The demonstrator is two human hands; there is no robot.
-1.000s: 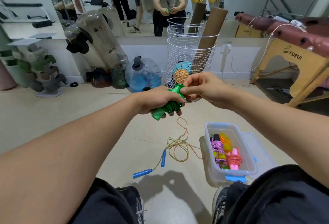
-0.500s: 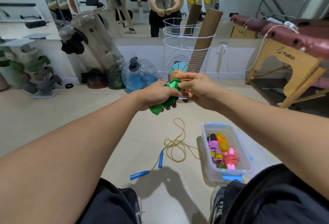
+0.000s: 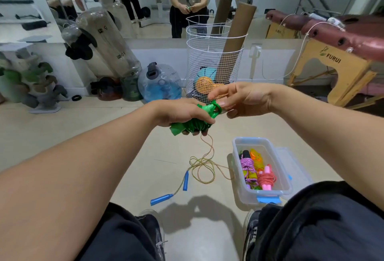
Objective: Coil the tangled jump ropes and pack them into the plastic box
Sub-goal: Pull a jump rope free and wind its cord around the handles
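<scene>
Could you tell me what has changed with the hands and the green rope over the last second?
The right hand has opened its upper fingers, thumb still on the green jump rope's end loop. The left hand keeps its grip on the coil. The blue-handled rope and plastic box stayed put.

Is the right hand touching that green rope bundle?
Touching. The head view shows the right hand pinching the green rope's loop end with thumb and fingertips, while the left hand grips the bundle.

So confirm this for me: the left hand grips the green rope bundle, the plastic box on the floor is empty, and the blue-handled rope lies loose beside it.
Not quite. The head view shows the plastic box is not empty: coiled ropes already lie in it. The rest stands: the left hand grips the green rope bundle, and the blue-handled rope lies loose on the floor beside the box.
</scene>
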